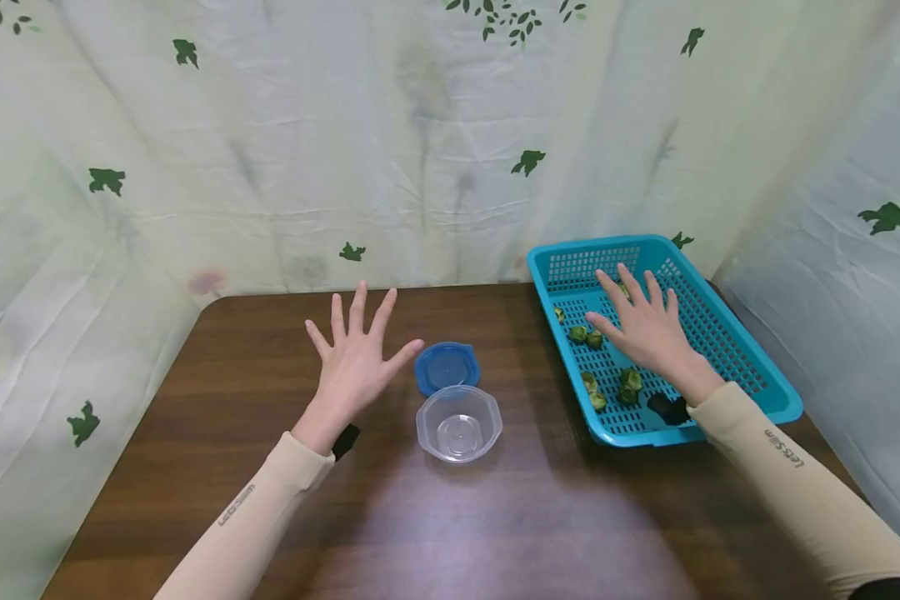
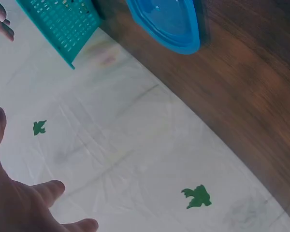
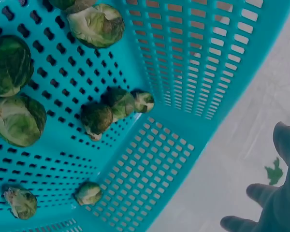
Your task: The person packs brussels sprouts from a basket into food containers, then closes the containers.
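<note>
My left hand [image 1: 354,367] hovers over the table with its fingers spread and nothing in it. Just right of it lies a blue lid [image 1: 447,368], and in front of the lid stands a clear plastic container [image 1: 459,423] with nothing inside. My right hand [image 1: 648,333], also spread and holding nothing, is above a turquoise basket [image 1: 570,392]. Several Brussels sprouts [image 1: 630,386] lie scattered on the basket's floor. In the right wrist view a pair of sprouts [image 3: 18,118] sits at the left, others [image 3: 96,118] near the corner.
The brown wooden table [image 1: 217,400] ends at a pale cloth backdrop [image 1: 285,167] with green leaf prints. A second cloth side [image 1: 832,317] rises right of the basket. Dark bands with small attachments sit under both wrists.
</note>
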Demonstrator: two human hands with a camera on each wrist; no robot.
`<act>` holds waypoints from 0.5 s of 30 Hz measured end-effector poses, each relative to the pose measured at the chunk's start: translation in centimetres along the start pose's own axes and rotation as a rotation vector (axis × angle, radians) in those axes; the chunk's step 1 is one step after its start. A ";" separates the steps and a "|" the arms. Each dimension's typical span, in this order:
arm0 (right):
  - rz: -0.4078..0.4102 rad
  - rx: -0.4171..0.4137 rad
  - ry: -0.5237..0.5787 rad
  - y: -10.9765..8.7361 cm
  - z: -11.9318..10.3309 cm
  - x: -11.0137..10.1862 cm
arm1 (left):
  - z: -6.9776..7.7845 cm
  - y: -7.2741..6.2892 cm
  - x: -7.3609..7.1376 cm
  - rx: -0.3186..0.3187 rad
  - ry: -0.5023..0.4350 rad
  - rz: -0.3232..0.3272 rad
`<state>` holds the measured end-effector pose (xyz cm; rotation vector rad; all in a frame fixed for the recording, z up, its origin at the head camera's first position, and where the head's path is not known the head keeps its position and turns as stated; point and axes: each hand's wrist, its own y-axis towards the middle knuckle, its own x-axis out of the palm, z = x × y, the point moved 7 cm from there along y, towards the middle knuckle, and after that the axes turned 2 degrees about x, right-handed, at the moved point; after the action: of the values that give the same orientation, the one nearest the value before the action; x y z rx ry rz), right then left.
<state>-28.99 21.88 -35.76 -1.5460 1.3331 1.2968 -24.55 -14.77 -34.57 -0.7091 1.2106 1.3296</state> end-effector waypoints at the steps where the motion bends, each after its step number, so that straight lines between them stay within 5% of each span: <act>1: 0.003 -0.009 0.007 0.0 0.0 -0.1 | 0.0 -0.1 -0.1 0.006 -0.009 0.006; 7: 0.018 -0.085 0.140 0.3 0.2 -1.0 | 0.1 -1.1 -1.0 0.100 -0.147 0.032; 15: -0.054 -0.141 0.370 0.4 1.0 -1.4 | 0.1 -2.5 -0.9 0.235 -0.522 -0.040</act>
<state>-29.54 23.06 -34.66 -1.9788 1.4340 1.1270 -21.95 -15.44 -34.28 -0.1949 0.9001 1.2126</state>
